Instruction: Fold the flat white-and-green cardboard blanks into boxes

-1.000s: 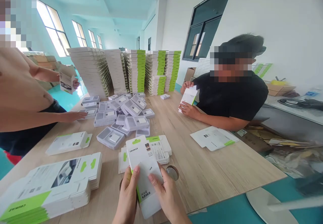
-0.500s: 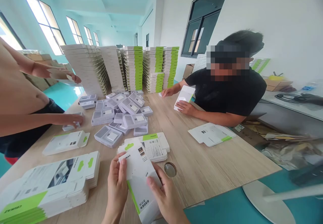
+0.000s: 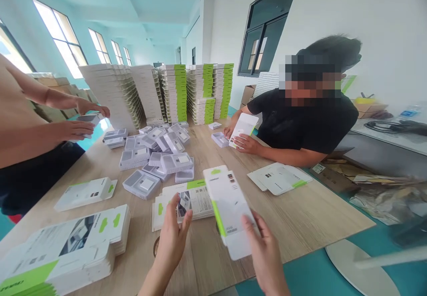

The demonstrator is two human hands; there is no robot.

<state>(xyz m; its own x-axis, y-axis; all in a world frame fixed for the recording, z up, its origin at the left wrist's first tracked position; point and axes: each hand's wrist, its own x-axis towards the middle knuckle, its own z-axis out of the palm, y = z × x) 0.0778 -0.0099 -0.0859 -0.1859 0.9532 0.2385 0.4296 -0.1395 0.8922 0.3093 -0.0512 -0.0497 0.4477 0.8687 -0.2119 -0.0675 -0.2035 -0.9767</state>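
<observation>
My right hand (image 3: 267,253) holds a white and green flat carton (image 3: 229,209) by its lower end, lifted above the wooden table (image 3: 300,216). My left hand (image 3: 171,238) hovers with fingers spread, holding nothing, just over a small stack of flat cartons (image 3: 185,200). A pile of grey plastic trays (image 3: 156,156) with white inserts lies past that stack.
A thick stack of flat cartons (image 3: 63,247) lies at the near left. Tall box stacks (image 3: 176,91) stand at the far end. A person in black (image 3: 300,122) at the right holds a carton; a bare-chested person (image 3: 36,122) at the left handles a tray. A round hole is in the tabletop near my hands.
My left hand has let go of the carton and opened. My right hand has carried the carton to the right and upward. The person at the left lifted a tray off the table.
</observation>
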